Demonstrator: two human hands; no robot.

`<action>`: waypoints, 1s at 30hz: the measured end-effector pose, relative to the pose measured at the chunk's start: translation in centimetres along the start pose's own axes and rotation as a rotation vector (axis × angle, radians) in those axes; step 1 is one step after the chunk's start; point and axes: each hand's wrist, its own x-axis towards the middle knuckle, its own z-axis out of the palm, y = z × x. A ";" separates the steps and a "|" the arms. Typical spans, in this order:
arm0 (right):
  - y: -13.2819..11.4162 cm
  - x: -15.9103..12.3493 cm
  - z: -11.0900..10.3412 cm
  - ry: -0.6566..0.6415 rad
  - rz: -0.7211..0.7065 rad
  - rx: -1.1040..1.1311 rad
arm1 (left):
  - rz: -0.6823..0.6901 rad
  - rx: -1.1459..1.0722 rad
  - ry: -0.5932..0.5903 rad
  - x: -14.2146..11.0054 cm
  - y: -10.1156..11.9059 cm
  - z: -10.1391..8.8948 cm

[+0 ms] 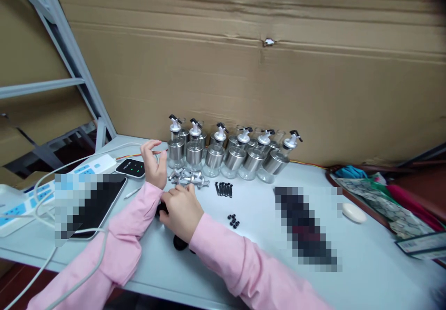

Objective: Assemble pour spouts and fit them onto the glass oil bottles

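My left hand [155, 165] is raised at the left of the bottle rows, fingers apart and nothing visible in them. Lower and closer to me, my right hand [183, 211] has its fingers curled together, palm down. A black piece [161, 209] shows at its thumb and fingertips; whether it is gripped or just lies beneath is hidden. Another black round piece [180, 242] lies under the right wrist. Just beyond the right hand is a pile of silvery pourer spouts [190, 177]. Glass bottles with steel sleeves [215, 157] stand behind, the front row topped with black-tipped pourers [220, 132].
Small black levers [224, 190] lie in a row, with several black rings [233, 221] nearer me. At left are a tablet [101, 208], a black device [130, 168], a power strip [31, 198] and loose cables. A white oval object [354, 212] sits at right. Cardboard [244, 82] walls the back.
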 end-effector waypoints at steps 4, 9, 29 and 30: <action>0.6 -1.5 -0.4 -0.012 -0.017 0.003 | 0.393 0.200 -0.275 -0.5 1.7 -0.4; 1.1 -2.8 -0.4 -0.016 0.033 0.099 | 0.571 0.340 -0.669 -1.6 2.4 0.0; 11.4 -8.8 -3.8 0.579 0.270 0.362 | 0.599 0.349 -0.892 -3.1 2.7 1.0; 11.3 -8.8 -3.9 0.592 0.252 0.362 | 0.557 0.298 -0.869 -3.2 3.3 0.8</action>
